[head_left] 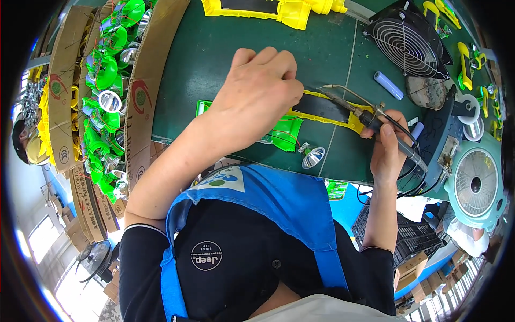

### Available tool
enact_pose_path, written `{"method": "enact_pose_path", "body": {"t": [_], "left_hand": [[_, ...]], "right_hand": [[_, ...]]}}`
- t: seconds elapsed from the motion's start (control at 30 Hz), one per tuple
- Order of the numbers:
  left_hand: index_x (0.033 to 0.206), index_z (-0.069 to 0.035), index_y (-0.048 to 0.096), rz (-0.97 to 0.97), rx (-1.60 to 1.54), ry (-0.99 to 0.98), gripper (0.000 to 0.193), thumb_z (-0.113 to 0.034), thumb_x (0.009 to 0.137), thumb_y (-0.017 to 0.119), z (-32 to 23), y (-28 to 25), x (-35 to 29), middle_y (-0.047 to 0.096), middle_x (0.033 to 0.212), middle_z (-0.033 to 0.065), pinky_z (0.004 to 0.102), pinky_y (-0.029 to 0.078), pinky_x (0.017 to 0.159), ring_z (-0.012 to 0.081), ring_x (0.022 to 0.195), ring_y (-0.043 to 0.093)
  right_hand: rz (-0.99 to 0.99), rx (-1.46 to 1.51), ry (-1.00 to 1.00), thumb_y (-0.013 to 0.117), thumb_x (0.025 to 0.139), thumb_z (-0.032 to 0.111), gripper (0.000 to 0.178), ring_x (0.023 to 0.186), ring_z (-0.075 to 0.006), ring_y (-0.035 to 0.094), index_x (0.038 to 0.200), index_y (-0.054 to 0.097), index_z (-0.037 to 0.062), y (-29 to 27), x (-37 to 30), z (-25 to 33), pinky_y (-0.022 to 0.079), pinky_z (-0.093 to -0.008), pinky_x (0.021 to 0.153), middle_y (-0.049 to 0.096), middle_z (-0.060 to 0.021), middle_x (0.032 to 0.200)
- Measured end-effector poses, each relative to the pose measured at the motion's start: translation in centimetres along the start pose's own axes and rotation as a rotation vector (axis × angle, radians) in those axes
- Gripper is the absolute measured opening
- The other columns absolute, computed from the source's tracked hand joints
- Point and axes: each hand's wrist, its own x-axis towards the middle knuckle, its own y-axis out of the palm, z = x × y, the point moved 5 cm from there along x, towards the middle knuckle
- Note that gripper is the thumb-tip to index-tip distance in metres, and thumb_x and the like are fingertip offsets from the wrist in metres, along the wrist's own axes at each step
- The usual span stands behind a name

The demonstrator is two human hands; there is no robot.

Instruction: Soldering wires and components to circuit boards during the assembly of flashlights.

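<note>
My right hand (390, 142) grips a soldering iron (370, 119) with a black handle, a cable and a thin curved metal tube alongside it. The iron's tip points left, over a yellow plastic housing (327, 111) with a dark inset panel. Fingers of that hand are close to the housing's right end; contact is unclear. My left hand (263, 88) is closed above the housing's left end, its fingertips hidden, so what it holds cannot be seen. Below it lies a green plastic housing (287, 133), and beside this a round reflector lamp (313, 157) on thin wires.
At left stands a cardboard box (153, 70) beside green lamp housings (104, 72). A black fan (403, 40), a purple cylindrical cell (388, 85) and a pale green fan (475, 182) are at right. Another yellow housing (257, 8) lies on the green table (198, 48) at the far edge.
</note>
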Motion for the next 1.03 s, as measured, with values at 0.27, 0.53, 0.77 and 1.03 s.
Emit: {"method": "enact_pose_path", "body": {"t": [0.27, 0.53, 0.77, 1.03], "left_hand": [[0.081, -0.011, 0.063, -0.130, -0.064, -0.072, 0.020, -0.008, 0.066, 0.076, -1.5, -0.2, -2.7, 0.054, 0.105, 0.0022, 0.0400, 0.035, 0.089, 0.0244, 0.102, 0.051], [0.088, -0.011, 0.064, -0.243, 0.024, 0.182, 0.016, -0.012, 0.071, 0.062, -4.6, 0.9, -2.9, 0.060, 0.087, 0.0010, 0.0409, 0.038, 0.091, 0.0208, 0.096, 0.057], [0.082, -0.007, 0.064, -0.276, -0.026, -0.011, 0.010, -0.005, 0.073, 0.069, -2.8, 1.2, -2.1, 0.063, 0.080, 0.0046, 0.0373, 0.043, 0.084, 0.0229, 0.083, 0.060], [0.087, -0.010, 0.067, 0.117, 0.138, -0.097, 0.009, -0.006, 0.081, 0.062, -2.9, 2.1, -0.7, 0.065, 0.084, 0.0077, 0.0372, 0.043, 0.083, 0.0243, 0.085, 0.061]], "right_hand": [[-0.102, -0.029, -0.310, 0.064, 0.089, 0.024, 0.033, 0.078, -0.0199, 0.064, 0.106, 0.051, -0.0017, 0.0, -0.4, 0.8, 0.048, -0.0297, 0.080, 0.065, -0.0153, 0.090], [-0.159, 0.169, -0.324, 0.055, 0.096, 0.019, 0.023, 0.088, -0.0187, 0.061, 0.111, 0.049, 0.0024, 4.6, 0.6, -1.1, 0.045, -0.0331, 0.088, 0.063, -0.0135, 0.097], [-0.038, 0.379, -0.224, 0.057, 0.095, 0.024, 0.030, 0.092, -0.0234, 0.059, 0.113, 0.046, 0.0013, 4.7, -1.0, -1.7, 0.043, -0.0408, 0.095, 0.061, -0.0171, 0.098], [0.238, -0.060, 0.128, 0.061, 0.087, 0.033, 0.035, 0.073, -0.0213, 0.057, 0.099, 0.050, 0.0025, -1.4, 1.1, 1.0, 0.028, -0.0542, 0.112, 0.055, -0.0082, 0.066]]}}
